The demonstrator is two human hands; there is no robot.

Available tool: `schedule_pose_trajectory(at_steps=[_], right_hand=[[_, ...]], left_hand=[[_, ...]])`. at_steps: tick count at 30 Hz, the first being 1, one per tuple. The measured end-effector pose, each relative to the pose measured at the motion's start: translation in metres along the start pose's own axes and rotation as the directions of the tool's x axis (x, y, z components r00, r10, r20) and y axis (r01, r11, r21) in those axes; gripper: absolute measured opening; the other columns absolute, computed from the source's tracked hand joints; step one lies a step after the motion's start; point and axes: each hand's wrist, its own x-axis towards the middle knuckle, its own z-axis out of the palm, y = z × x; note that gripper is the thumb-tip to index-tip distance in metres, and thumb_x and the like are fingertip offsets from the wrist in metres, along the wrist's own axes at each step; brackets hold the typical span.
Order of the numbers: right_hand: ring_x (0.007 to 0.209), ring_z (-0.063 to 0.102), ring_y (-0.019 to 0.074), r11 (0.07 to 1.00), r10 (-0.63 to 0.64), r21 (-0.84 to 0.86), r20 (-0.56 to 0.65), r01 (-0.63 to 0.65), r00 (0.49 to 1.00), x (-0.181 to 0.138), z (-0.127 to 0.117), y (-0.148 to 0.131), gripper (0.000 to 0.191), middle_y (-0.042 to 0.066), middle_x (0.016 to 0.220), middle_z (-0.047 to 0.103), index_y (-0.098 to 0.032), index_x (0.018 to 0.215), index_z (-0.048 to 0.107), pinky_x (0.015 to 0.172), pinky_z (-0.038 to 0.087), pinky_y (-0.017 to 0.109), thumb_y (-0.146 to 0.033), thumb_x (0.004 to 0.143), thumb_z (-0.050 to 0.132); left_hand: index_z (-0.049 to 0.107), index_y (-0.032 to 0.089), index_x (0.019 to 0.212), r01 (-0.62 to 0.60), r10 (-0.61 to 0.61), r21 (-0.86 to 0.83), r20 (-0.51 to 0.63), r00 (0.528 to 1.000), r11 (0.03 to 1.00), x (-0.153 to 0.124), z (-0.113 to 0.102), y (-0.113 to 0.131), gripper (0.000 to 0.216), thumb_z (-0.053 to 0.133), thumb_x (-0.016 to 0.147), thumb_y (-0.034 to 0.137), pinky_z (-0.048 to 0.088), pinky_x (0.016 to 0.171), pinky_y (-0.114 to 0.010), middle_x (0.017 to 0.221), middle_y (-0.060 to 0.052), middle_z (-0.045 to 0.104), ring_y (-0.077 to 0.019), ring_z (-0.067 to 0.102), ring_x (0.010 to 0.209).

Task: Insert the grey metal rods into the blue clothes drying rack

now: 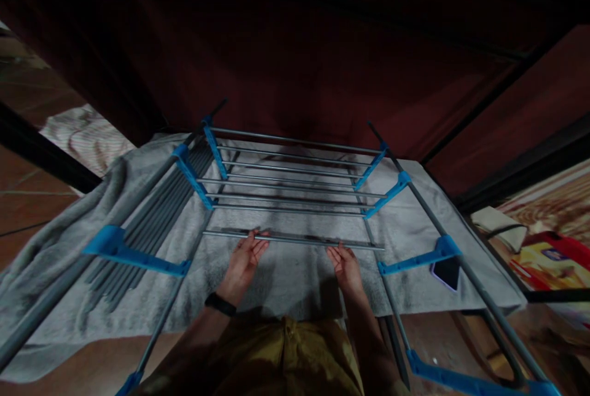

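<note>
Trousers of mustard colour (286, 356) are nearest, at the middle of the near edge of a grey cloth (286, 279). Just beyond this edge, the left hand (244, 257), with a dark band (221, 304) on its wrist, has its grip nearly closed around a thin rod (295, 240), thumb and finger pinching it. The right hand (345, 265) has a looser grip, with fingers partly open and their tips at the same rod; I cannot tell how firmly it holds.

The rod is straight, round, plain grey and a little shiny. It lies crosswise above the cloth, its ends close to the two inner poles of a rack (161, 174); whether they touch, I cannot tell. This rack has grey tubes and bright blue brackets (419, 257), which slope inward from the thicker outer poles. Near the right edge of the cloth lies a dark phone (447, 273); towards the left edge, a bundle of loose grey tubes (147, 230). Farther, several rungs (290, 200) already join the brackets near the far edge, before a dark red panel (276, 64).
</note>
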Motion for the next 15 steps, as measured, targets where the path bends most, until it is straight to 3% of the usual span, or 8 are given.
schedule_pose_trajectory(at_steps=[6,15], right_hand=[[0.091,0.082,0.0219,0.997,-0.034,-0.075,0.016,0.035,0.999,0.009,-0.020,0.002,0.026,0.002,0.090,0.080,-0.024,0.085,0.074,0.097,0.071,0.038,-0.034,0.069,0.092],[0.093,0.083,0.0214,0.998,0.023,-0.050,-0.018,-0.024,1.000,0.018,-0.031,0.008,0.031,0.004,0.094,0.081,-0.023,0.091,0.073,0.102,0.071,0.038,-0.037,0.074,0.094]], left_hand=[[0.070,0.017,0.097,-0.085,0.079,-0.071,-0.079,0.994,0.994,0.000,-0.003,0.030,0.027,0.053,0.117,0.017,0.069,0.085,-0.029,0.095,-0.012,0.085,-0.0181,0.085,0.086],[0.073,0.018,0.110,-0.156,0.135,-0.134,-0.157,0.978,0.979,0.005,-0.016,0.055,0.023,0.050,0.116,0.020,0.068,0.083,-0.030,0.094,-0.010,0.083,-0.0182,0.084,0.084]])
